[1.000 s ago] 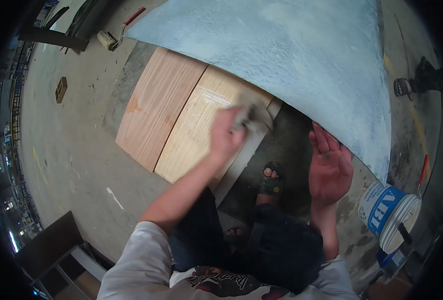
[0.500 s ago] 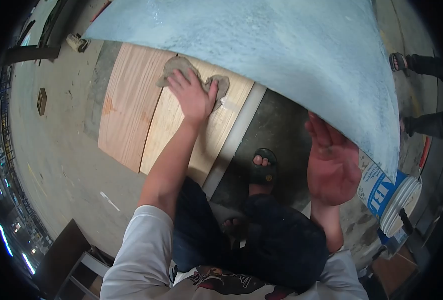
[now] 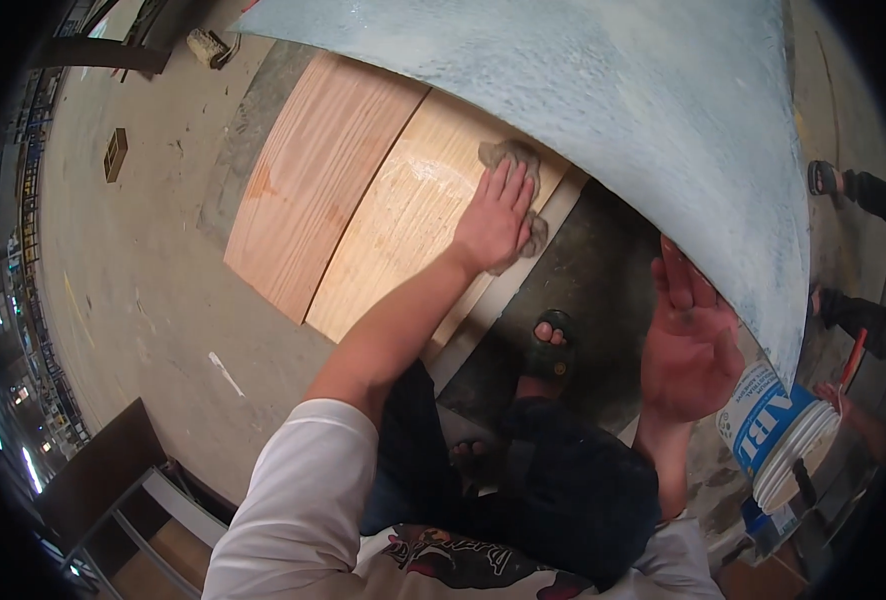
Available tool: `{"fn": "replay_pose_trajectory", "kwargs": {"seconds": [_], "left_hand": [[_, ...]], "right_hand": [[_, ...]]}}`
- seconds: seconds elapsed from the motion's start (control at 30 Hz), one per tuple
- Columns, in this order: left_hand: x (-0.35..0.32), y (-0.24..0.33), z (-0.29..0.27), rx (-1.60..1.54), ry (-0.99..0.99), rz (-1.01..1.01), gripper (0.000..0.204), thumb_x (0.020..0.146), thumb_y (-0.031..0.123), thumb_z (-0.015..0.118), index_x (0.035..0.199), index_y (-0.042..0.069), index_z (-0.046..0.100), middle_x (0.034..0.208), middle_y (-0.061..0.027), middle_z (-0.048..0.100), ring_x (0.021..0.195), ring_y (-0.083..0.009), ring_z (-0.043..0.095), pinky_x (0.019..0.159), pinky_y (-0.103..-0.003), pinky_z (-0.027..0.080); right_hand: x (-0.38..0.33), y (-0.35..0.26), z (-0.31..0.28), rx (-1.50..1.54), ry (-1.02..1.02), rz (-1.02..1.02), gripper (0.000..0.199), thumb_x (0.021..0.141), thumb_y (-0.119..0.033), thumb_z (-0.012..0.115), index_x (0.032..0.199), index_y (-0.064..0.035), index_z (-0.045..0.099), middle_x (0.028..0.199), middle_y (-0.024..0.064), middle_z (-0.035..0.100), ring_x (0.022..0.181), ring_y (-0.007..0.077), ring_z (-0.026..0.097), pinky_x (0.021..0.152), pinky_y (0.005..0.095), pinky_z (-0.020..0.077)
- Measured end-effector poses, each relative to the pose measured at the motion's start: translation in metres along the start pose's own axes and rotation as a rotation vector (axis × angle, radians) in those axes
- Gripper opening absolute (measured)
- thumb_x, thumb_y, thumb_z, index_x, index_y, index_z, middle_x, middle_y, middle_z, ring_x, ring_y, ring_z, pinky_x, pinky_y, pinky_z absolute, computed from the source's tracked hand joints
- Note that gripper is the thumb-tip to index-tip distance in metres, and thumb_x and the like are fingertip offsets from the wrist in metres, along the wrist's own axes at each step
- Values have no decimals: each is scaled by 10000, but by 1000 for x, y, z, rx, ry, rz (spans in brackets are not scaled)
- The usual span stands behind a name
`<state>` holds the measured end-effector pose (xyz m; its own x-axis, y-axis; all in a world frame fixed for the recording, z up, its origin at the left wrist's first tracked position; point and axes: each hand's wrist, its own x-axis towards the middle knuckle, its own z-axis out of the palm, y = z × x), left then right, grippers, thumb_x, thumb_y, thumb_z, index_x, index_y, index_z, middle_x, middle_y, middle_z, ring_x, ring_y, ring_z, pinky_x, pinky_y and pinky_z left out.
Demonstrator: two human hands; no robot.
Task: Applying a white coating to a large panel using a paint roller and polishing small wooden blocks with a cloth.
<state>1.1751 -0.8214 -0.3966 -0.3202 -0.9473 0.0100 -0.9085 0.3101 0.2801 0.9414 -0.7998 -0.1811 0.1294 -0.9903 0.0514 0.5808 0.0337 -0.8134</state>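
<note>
My left hand point(image 3: 498, 225) presses a crumpled grey-brown rag point(image 3: 535, 236) onto a pale wooden panel point(image 3: 393, 225). Around that hand the rag shows past the fingertips and beside the thumb. A wet, shiny patch lies on the panel to its left. Beside it is a pinkish wood-grain panel point(image 3: 308, 185). Over the far part of both hangs a large pale blue, mottled sheet point(image 3: 623, 100), raised toward me. My right hand point(image 3: 693, 355), palm up, holds up the sheet's near right edge; its fingers reach under that edge and their tips are partly hidden.
A white and blue bucket point(image 3: 778, 430) stands beside my right hand. At the right rim are another person's feet point(image 3: 823, 180) and a hand point(image 3: 843, 400) near a red-handled tool point(image 3: 853, 357). A paint roller point(image 3: 206, 47) lies far left, a metal-framed chair point(image 3: 133, 500) near left.
My left hand has slid the rag right across the pale panel, toward its right edge. The view has shifted a little. My right hand keeps its place under the sheet.
</note>
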Motion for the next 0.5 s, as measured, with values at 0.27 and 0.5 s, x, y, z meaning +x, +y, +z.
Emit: {"fn": "replay_pose_trajectory", "kwargs": {"seconds": [0.27, 0.5], "left_hand": [[-22, -94, -15, 221, 189, -311, 626, 915, 278, 561, 1419, -76, 448, 1491, -298, 396, 1397, -501, 320, 1193, -533, 247], [-130, -14, 21, 180, 165, -604, 582, 909, 188, 549, 1372, -148, 443, 1463, -382, 375, 1383, -590, 284, 1192, -572, 233]], "right_hand": [[4, -2, -1, 54, -8, -4, 452, 946, -328, 470, 1072, 56, 674, 1478, 330, 447, 1423, 495, 371, 1171, 533, 253], [7, 4, -8, -50, -189, -145, 436, 958, -337, 442, 1053, 9, 689, 1500, 333, 417, 1419, 531, 355, 1159, 556, 264]]}}
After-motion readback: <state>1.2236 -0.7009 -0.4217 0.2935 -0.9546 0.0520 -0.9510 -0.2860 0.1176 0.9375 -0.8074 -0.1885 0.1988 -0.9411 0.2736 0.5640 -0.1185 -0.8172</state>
